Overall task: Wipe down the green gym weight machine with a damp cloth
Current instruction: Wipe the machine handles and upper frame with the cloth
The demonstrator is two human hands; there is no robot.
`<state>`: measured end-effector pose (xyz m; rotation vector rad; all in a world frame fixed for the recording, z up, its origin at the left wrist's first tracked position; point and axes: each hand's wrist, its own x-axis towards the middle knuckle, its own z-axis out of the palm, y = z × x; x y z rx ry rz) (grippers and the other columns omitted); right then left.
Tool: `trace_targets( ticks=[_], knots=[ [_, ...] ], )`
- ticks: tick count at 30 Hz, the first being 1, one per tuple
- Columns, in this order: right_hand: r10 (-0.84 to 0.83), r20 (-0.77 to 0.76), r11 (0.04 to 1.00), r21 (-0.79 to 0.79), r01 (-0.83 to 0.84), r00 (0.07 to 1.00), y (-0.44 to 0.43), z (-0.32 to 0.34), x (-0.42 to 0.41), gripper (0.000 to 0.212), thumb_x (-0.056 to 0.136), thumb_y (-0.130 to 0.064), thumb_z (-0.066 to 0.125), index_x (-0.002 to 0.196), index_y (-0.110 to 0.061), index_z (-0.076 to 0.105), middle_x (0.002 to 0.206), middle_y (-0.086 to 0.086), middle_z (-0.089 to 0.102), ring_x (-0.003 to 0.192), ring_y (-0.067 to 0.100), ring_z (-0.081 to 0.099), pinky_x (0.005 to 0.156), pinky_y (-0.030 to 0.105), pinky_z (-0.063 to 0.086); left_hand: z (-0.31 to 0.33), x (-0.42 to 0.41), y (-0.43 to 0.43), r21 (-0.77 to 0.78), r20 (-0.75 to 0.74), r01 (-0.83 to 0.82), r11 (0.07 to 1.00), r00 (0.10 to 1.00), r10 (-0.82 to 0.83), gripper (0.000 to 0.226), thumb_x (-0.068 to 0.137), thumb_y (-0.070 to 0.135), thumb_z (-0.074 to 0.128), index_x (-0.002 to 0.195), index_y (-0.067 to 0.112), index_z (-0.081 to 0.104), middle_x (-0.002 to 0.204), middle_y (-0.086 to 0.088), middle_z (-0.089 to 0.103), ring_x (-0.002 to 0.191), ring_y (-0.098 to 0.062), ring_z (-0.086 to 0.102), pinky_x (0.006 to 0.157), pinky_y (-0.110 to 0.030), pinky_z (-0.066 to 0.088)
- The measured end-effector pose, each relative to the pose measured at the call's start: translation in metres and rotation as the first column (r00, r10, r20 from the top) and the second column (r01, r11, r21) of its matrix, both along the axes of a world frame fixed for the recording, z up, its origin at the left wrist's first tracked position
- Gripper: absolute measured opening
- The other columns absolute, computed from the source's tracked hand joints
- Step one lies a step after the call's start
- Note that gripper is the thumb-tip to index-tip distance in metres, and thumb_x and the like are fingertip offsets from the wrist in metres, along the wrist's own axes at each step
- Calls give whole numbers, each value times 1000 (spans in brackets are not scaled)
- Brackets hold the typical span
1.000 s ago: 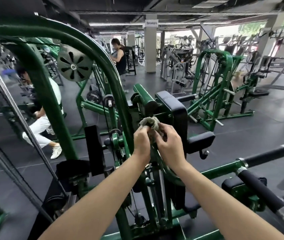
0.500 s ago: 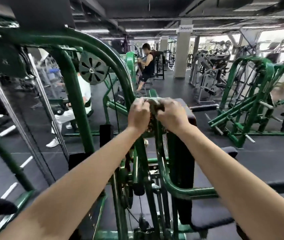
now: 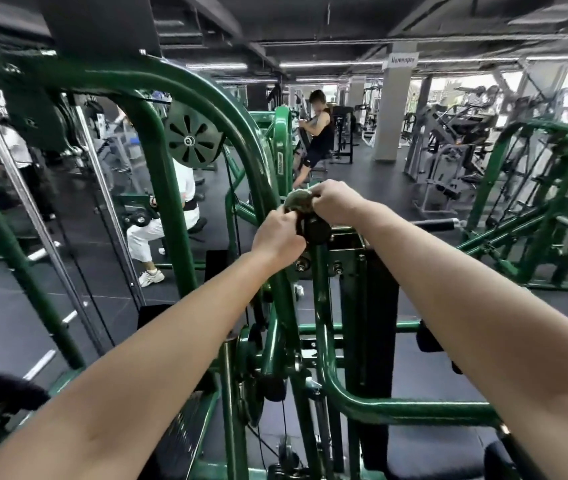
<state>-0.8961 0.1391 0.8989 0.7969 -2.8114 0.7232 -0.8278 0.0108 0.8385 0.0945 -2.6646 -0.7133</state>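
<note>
Both hands shifted apart, gripping the bunched cloth.

Beyond the hands, a person in black is exercising, another in white trousers is sitting left, near a grey pillar.

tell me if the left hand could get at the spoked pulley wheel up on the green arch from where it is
Probably yes. The left hand grips the cloth against the machine, and the pulley wheel sits up and to its left behind the green arch tube. The gap under the arch looks open, though the hand must first release the cloth.
</note>
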Motion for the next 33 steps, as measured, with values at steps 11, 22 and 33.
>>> trace_targets(
  ticks=[11,22,33],
  knots=[
    [164,-203,984,-33,-174,965,43,-17,53,32,93,-24,63,121,-33,75,112,-6,77,94,12,70,70,17,48,2,-32,-14,-117,-97,-67,991,994,56,4,102,20,55,104,22,52,89,-2,67,81,-29,65,68,-38,52],
    [18,14,996,-93,-17,1000,-1,0,-23,41,88,-5,50,112,-22,78,101,5,75,95,28,69,74,27,51,10,-48,-18,-103,-127,-192,976,976,179,22,97,20,48,112,26,64,96,-4,70,88,-30,65,68,-31,40],
    [150,-23,952,-267,-151,988,50,-16,42,29,94,-14,64,114,-28,79,75,-8,75,58,-4,60,50,12,43,10,-53,-17,-136,-183,-209,968,966,183,23,100,10,55,96,31,66,93,0,75,84,-27,71,63,-29,44]
  ],
)
